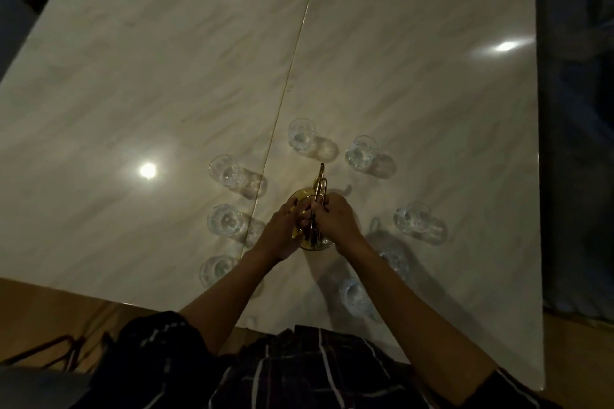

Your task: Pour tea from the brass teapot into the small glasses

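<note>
The brass teapot (303,196) stands on the marble table (166,93), spout pointing away from me. My right hand (335,218) is closed on its upright handle. My left hand (282,229) rests against the pot's left side and lid. Several small clear glasses ring the pot: one at the far middle (301,134), one at the far right (361,151), one at the right (413,217), three down the left (226,170) (224,219) (214,270), and two near me (354,295) (395,262), partly hidden by my right forearm. All look empty.
A thin brass seam (292,76) runs down the tabletop past the pot. The table's near edge (133,304) lies close to my body, its right edge (540,176) next to a dark floor. A chair frame (59,347) shows at lower left.
</note>
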